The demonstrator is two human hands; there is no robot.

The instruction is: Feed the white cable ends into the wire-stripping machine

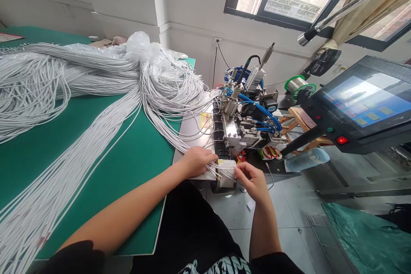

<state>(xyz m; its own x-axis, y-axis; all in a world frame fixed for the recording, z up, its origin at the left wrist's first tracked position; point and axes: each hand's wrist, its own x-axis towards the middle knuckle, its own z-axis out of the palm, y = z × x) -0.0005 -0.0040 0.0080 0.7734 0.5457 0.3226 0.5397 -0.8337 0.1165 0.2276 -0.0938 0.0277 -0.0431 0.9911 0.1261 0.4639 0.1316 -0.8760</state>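
Note:
My left hand (199, 162) is closed around a bundle of white cables (170, 135) at the front edge of the metal plate (195, 136). Their loose ends fan out to the right over a pale, taped block (226, 172). At those ends my right hand (250, 177) pinches a cable end between thumb and fingertips. Just beyond both hands stands a wire-processing machine (236, 124) with a black feed track, and single cables lie in a row across to it.
A green table (138, 184) bears large bundles of white cables (86, 137) and clear plastic wrapping (139, 45). To the right are a control screen (369, 98), a spool of wire (300, 87), a small fan (326, 61) and a light blue container (308, 159).

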